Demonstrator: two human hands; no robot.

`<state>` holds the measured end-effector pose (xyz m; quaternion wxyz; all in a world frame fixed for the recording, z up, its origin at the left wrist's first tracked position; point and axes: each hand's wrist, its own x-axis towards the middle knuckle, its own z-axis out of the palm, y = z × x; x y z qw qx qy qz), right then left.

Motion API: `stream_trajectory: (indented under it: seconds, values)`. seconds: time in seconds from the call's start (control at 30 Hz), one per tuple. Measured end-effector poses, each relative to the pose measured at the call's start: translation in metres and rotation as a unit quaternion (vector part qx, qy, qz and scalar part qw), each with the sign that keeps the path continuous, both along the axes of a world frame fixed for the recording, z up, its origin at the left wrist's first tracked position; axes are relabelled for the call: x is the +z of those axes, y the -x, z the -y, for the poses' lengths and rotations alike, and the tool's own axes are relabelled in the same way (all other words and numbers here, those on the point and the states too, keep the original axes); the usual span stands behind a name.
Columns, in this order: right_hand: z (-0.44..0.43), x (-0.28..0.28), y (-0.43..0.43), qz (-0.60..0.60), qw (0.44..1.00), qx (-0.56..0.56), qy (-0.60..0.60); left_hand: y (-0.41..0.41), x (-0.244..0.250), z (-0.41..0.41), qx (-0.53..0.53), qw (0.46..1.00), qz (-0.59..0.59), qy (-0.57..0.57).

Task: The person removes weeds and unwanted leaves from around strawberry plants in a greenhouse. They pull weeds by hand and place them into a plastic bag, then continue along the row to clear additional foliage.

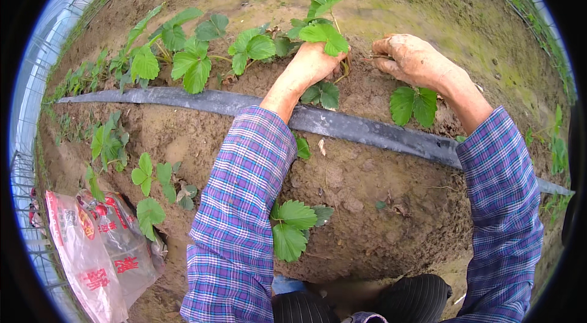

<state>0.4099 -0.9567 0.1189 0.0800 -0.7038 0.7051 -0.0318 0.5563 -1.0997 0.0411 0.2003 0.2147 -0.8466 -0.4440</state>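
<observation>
My left hand [319, 60] is closed round the lower stems of a strawberry plant [325, 35], beyond the black strip; some of its leaves lie over the back of the hand and hide the fingers in part. Just to the right, my right hand [406, 58] hovers over the soil with thumb and fingertips brought together. A thin brownish strand [367, 59] shows at those fingertips; whether they pinch it cannot be told. Below the right hand a small strawberry plant [413, 105] stands in the soil.
A flat black drip tape [367, 129] runs across the soil bed under both forearms. More strawberry plants [190, 59] grow at the left, others [293, 226] nearer my knees. A printed plastic bag [107, 249] lies at the lower left. Clear film on a frame [46, 57] edges the left side.
</observation>
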Motion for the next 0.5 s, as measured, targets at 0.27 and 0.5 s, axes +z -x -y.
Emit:
stream_trajectory:
  seconds: [0.27, 0.5]
  values:
    - [0.014, -0.055, -0.049, -0.112, 0.985, 0.056, 0.120, 0.003, -0.005, -0.001, 0.019, 0.997, -0.069, -0.039]
    - [0.018, -0.051, -0.052, -0.166, 0.960, 0.160, 0.158, -0.005, -0.003, 0.005, 0.015, 0.985, -0.091, -0.147]
